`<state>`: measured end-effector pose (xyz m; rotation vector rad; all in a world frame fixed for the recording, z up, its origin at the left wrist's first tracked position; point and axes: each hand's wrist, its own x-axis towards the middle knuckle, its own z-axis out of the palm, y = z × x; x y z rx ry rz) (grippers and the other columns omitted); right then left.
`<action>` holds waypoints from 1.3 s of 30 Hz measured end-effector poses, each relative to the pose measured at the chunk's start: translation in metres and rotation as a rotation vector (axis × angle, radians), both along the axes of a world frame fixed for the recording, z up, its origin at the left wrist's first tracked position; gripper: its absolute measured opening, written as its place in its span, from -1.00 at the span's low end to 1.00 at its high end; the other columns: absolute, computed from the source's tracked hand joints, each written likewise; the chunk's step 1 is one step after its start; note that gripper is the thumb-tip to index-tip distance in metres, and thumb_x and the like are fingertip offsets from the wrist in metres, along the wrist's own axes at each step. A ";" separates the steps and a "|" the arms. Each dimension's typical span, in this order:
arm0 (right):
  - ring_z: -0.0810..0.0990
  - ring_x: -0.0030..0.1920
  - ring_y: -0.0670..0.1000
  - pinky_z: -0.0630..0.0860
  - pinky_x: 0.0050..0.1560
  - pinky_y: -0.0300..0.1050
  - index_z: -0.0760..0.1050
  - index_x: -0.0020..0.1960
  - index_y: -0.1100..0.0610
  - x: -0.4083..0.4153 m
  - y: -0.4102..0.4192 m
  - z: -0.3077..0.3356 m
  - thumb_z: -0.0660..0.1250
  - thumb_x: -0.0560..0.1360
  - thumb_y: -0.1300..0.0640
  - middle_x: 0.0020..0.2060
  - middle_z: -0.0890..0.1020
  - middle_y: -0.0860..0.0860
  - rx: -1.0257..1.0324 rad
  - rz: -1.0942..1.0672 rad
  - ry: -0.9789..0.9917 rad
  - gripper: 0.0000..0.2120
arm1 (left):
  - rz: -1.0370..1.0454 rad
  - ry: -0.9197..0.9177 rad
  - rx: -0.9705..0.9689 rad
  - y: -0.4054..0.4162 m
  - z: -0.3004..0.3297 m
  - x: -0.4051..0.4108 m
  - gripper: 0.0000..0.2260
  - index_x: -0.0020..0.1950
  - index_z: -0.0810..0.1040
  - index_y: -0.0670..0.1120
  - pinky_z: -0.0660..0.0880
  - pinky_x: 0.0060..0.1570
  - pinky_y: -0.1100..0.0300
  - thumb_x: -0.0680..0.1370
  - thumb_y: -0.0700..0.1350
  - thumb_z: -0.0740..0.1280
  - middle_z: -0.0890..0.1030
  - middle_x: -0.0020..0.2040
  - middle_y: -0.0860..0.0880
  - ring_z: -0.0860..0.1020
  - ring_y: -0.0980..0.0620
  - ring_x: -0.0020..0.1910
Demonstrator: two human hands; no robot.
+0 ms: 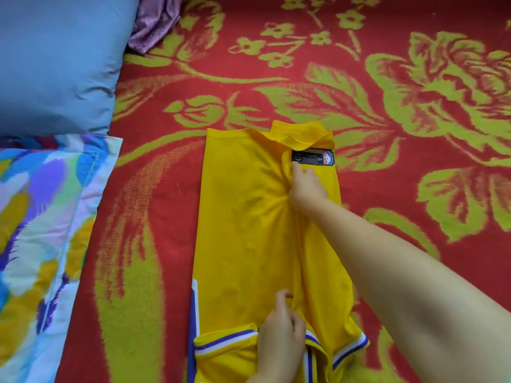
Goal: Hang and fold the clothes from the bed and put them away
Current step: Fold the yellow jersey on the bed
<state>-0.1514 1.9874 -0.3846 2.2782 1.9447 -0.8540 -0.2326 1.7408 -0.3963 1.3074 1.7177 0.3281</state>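
A yellow jersey [249, 217] with purple and white trim lies lengthwise on the bed, its sides folded in toward the middle. A black label [312, 158] shows near its far end. My right hand [307, 186] reaches across and pinches the folded edge of the yellow cloth just below the label. My left hand [279, 335] grips a bunch of the same cloth near the trimmed end close to me. Creases run between the two hands along the jersey's middle.
The bed is covered by a red blanket with green flowers [387, 106]. A blue pillow [55, 59] lies at the far left, a multicoloured pillow [41, 230] below it. A purple cloth [154, 23] is bunched behind the blue pillow.
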 end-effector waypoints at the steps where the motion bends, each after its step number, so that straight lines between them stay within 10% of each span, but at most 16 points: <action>1: 0.44 0.25 0.25 0.45 0.09 0.09 0.23 0.46 0.14 0.008 0.007 0.003 0.16 0.56 0.27 0.29 0.42 0.21 0.001 -0.057 0.060 -0.52 | 0.013 -0.077 -0.002 0.000 0.004 -0.002 -0.56 0.38 0.30 0.07 0.35 -0.23 0.16 0.54 -0.21 0.22 0.37 -0.38 0.09 0.49 0.06 -0.27; 6: 0.46 -0.27 0.04 0.32 -0.35 -0.16 0.54 0.24 0.19 0.050 0.016 0.007 0.16 0.54 0.23 0.00 0.59 0.15 0.170 -0.247 0.370 -0.68 | -0.136 -0.256 -0.095 -0.005 0.017 0.004 -0.39 0.43 0.31 0.25 0.40 -0.18 0.38 0.40 -0.10 0.21 0.48 -0.31 0.10 0.44 0.27 -0.38; 11: 0.26 0.40 0.24 0.32 0.34 0.17 0.12 0.53 -0.04 0.054 0.044 0.007 0.26 0.57 -0.10 0.47 0.17 0.19 0.119 -0.316 0.253 -0.39 | -0.259 -0.157 -0.316 0.007 0.006 0.013 -0.33 0.51 0.06 0.30 0.46 0.02 0.21 0.48 -0.07 0.22 0.64 -0.02 -0.07 0.60 0.01 -0.02; 13: 0.06 0.51 0.22 0.16 0.42 0.29 0.26 0.46 -0.08 0.039 0.053 0.006 0.29 0.52 -0.20 0.54 0.02 0.12 0.082 -0.135 0.060 -0.44 | -0.320 -0.140 -0.324 0.011 0.005 0.014 -0.31 0.53 -0.03 0.27 0.45 0.00 0.18 0.49 -0.07 0.22 0.64 0.01 -0.09 0.59 -0.03 -0.01; 18: 0.20 0.44 0.17 0.22 0.34 0.19 0.57 0.13 0.12 0.013 0.051 0.008 0.17 0.61 -0.08 0.44 0.27 0.14 0.252 -0.052 -0.095 -0.66 | -0.325 -0.124 -0.323 0.008 0.005 0.017 -0.30 0.53 -0.12 0.25 0.42 -0.06 0.14 0.53 -0.05 0.20 0.59 -0.02 -0.17 0.58 -0.09 0.00; 23: 0.47 0.00 0.07 0.32 -0.09 -0.12 0.51 0.15 0.18 0.029 0.072 0.035 0.09 0.65 0.05 0.09 0.51 0.13 0.549 -0.254 0.224 -0.71 | -0.361 -0.159 -0.340 0.013 0.023 0.022 -0.33 0.52 -0.24 0.20 0.35 -0.13 0.22 0.59 -0.01 0.15 0.50 -0.08 -0.16 0.57 -0.11 0.07; 29: 0.41 0.33 0.10 0.32 0.29 -0.07 0.33 0.45 0.17 0.077 0.086 0.024 0.09 0.65 0.11 0.39 0.42 0.14 0.299 -0.508 0.321 -0.61 | -0.362 -0.217 -0.210 0.020 0.013 0.052 -0.28 0.56 -0.22 0.09 0.42 0.01 0.14 0.59 -0.05 0.21 0.55 0.01 -0.04 0.52 0.03 -0.02; 35: -0.24 0.54 0.09 -0.20 0.43 0.35 -0.11 0.56 -0.10 0.061 -0.037 -0.021 0.01 0.64 -0.13 0.57 -0.09 0.01 0.331 0.570 -0.192 -0.45 | -0.619 -0.081 0.212 0.012 0.014 0.019 -0.47 0.55 0.16 -0.02 0.36 0.32 0.09 0.59 0.01 0.17 0.42 0.39 -0.01 0.35 0.05 0.38; 39: -0.38 0.50 -0.01 -0.27 0.44 0.33 -0.40 0.46 -0.15 0.075 -0.080 -0.038 -0.15 0.63 -0.18 0.54 -0.28 -0.08 0.038 0.524 -0.291 -0.46 | -0.718 0.232 0.692 -0.014 0.004 -0.055 -0.49 0.44 0.28 -0.03 0.23 0.34 -0.15 0.52 0.10 0.19 0.39 0.44 -0.09 0.33 -0.04 0.43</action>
